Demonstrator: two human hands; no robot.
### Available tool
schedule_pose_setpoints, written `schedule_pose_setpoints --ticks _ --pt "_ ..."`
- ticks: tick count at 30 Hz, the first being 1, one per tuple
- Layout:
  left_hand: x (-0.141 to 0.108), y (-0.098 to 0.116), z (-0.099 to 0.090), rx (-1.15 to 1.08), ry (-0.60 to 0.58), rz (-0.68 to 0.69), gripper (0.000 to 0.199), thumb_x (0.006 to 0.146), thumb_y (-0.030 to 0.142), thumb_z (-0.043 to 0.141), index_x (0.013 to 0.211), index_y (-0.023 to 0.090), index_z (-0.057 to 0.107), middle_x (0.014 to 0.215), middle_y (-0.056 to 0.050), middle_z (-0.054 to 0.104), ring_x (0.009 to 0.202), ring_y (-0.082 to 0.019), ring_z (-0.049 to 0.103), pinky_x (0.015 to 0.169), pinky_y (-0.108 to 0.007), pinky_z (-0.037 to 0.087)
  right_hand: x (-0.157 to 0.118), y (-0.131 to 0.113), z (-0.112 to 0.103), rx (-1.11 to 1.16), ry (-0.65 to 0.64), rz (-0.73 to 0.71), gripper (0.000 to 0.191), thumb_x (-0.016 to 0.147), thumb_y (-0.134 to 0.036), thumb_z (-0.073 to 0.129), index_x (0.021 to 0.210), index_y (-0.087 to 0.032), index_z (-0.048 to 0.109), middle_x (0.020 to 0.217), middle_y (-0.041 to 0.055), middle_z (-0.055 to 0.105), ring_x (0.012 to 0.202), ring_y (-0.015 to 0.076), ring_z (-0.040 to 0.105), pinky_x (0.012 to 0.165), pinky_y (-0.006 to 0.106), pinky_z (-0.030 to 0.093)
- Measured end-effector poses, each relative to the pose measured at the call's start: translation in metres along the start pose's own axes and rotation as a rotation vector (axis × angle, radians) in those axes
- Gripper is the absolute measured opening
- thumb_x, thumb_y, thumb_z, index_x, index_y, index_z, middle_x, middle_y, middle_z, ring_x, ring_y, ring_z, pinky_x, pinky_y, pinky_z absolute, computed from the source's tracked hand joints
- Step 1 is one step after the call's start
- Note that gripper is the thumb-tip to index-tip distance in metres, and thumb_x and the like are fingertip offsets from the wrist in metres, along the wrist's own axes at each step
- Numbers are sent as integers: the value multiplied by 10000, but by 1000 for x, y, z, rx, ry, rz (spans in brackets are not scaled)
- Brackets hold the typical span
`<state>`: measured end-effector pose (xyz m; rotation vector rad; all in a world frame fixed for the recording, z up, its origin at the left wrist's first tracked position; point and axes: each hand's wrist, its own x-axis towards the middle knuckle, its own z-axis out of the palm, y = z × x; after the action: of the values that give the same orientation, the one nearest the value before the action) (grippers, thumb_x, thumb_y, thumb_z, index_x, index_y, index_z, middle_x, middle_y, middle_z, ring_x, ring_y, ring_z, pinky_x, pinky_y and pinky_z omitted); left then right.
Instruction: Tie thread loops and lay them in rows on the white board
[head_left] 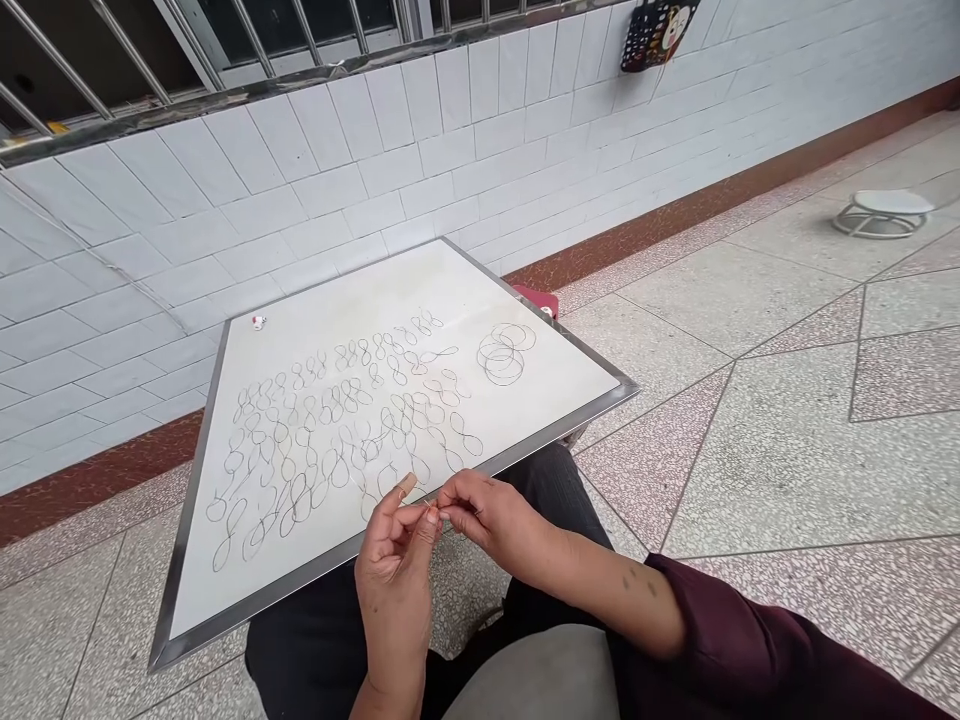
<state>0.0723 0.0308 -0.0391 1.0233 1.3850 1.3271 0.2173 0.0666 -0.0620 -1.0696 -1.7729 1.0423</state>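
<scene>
My left hand [399, 565] is at the near edge of the white table, thumb and a finger pinched together, another finger with a tan wrap on its tip raised. Against its fingertips, my right hand [491, 515] pinches too. Between them is something thin, perhaps wire or thread, too small to make out fully. Many thin dark loops [349, 395], several twisted into figure-eight shapes, lie in rows on the tabletop. To their right, several round rings [501, 362] overlap in a loose pile.
The white table [367, 280] has a metal rim and stands by a tiled wall. A small red-and-white item [259, 322] lies at its far left corner. Behind the table shows a red stool [538, 297]. A white stool [885, 212] stands farther right; a dark bag [656, 35] hangs on the wall.
</scene>
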Motion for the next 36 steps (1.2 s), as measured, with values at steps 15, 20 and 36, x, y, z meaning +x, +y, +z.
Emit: schedule_pose_setpoints --ticks 15,20,36 --pt "2 -3 5 -145 133 -35 627 735 319 823 1310 288 576 946 -3 679 858 -138 655 848 -299 534 -3 -2 6 6 79 -85 58 909 -150 555 876 -197 563 822 12 602 736 138 571 673 251 468" --pt "3 -6 3 -231 93 -71 600 769 324 795 1319 259 564 893 2 697 870 -147 674 898 -327 517 -2 -3 5 57 70 -103 42 912 -165 568 896 -199 587 837 15 616 768 140 590 694 253 485" --pt "6 -6 -2 -119 16 -56 533 805 376 747 1301 255 594 868 -1 731 930 -191 688 959 -375 500 2 2 4 102 -14 -51 71 923 -170 587 881 -205 632 869 18 659 845 152 615 771 276 488"
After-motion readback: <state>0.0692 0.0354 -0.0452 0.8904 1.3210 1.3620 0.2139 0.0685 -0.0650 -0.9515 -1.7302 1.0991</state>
